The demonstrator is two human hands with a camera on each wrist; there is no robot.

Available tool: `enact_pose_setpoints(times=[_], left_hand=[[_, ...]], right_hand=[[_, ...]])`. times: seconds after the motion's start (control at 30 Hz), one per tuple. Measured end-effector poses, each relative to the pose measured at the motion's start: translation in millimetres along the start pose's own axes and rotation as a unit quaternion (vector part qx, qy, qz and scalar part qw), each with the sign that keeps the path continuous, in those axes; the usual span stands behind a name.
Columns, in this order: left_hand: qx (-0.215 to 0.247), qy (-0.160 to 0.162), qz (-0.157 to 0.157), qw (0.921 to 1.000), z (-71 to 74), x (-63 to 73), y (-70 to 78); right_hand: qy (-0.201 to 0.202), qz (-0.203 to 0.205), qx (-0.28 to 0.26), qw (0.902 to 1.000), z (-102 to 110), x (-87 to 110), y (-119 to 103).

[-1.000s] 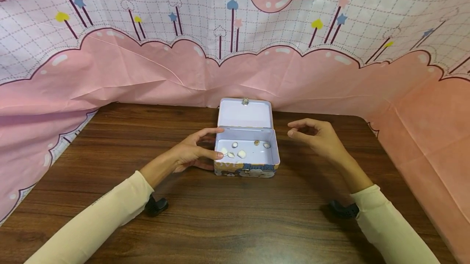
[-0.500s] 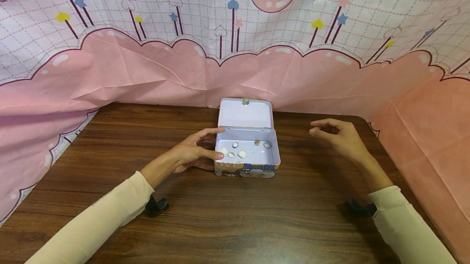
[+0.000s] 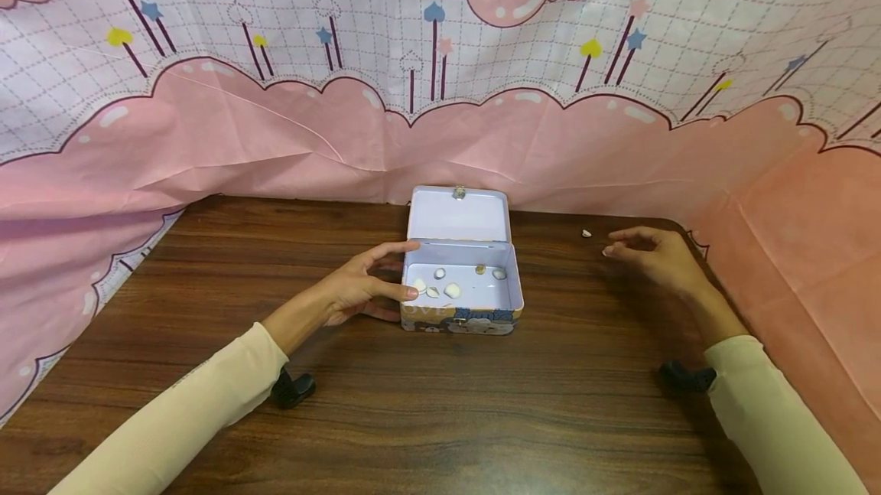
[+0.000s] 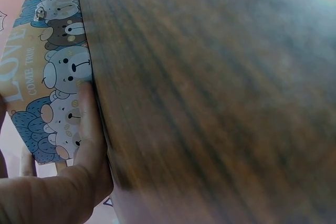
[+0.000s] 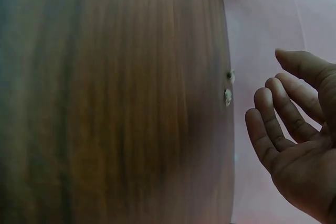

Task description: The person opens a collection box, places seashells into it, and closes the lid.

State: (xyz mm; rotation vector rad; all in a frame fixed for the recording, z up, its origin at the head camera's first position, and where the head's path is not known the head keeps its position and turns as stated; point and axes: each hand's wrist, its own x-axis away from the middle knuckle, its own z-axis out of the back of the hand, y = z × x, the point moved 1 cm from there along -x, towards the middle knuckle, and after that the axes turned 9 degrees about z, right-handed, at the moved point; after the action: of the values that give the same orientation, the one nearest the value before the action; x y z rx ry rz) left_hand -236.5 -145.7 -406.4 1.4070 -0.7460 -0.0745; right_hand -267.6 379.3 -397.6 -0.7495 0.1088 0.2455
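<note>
A small lidded tin box [image 3: 463, 320] stands open on the table, its lid [image 3: 460, 215] leaning back. Bears and the word LOVE decorate its front, seen close in the left wrist view. My left hand [image 3: 365, 281] grips the box's left end, thumb at the front rim and fingers along the side. Inside lie several seashells, such as a white shell [image 3: 451, 291] and a brownish shell [image 3: 479, 269]. Over the table's right side hovers my right hand [image 3: 664, 258], fingers loosely bent. A small white shell [image 3: 586, 233] lies just left of its fingertips. The right wrist view shows that palm bare.
The brown wooden table [image 3: 440, 418] ends at a pink patterned cloth [image 3: 275, 128] behind, which also hangs along the right. Two small pale bits, including a speckled piece [image 5: 228, 97], sit at the table's edge in the right wrist view.
My right hand has moved away to the right from beside the box. A small white shell now shows where that hand was. The left hand and the box have stayed put.
</note>
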Motion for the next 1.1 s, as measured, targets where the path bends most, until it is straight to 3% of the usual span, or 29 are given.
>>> enact_pose_setpoints(times=[0.27,0.57,0.9,1.1], left_hand=[[0.0,0.003,0.004,1.0,-0.2,0.0,0.8],[0.002,0.003,0.001,1.0,0.1,0.9,1.8],[0.001,0.003,0.005,1.0,0.2,-0.3,0.8],[0.005,0.004,0.006,1.0,0.9,-1.6,1.1]], right_hand=[[-0.038,0.001,-0.015,0.9992,0,-11.7,24],[-0.089,-0.036,0.047,0.9942,1,-21.7,32],[-0.091,-0.066,0.064,0.9916,-3,-24.6,39],[-0.094,-0.047,0.085,0.9909,-3,-27.1,37]])
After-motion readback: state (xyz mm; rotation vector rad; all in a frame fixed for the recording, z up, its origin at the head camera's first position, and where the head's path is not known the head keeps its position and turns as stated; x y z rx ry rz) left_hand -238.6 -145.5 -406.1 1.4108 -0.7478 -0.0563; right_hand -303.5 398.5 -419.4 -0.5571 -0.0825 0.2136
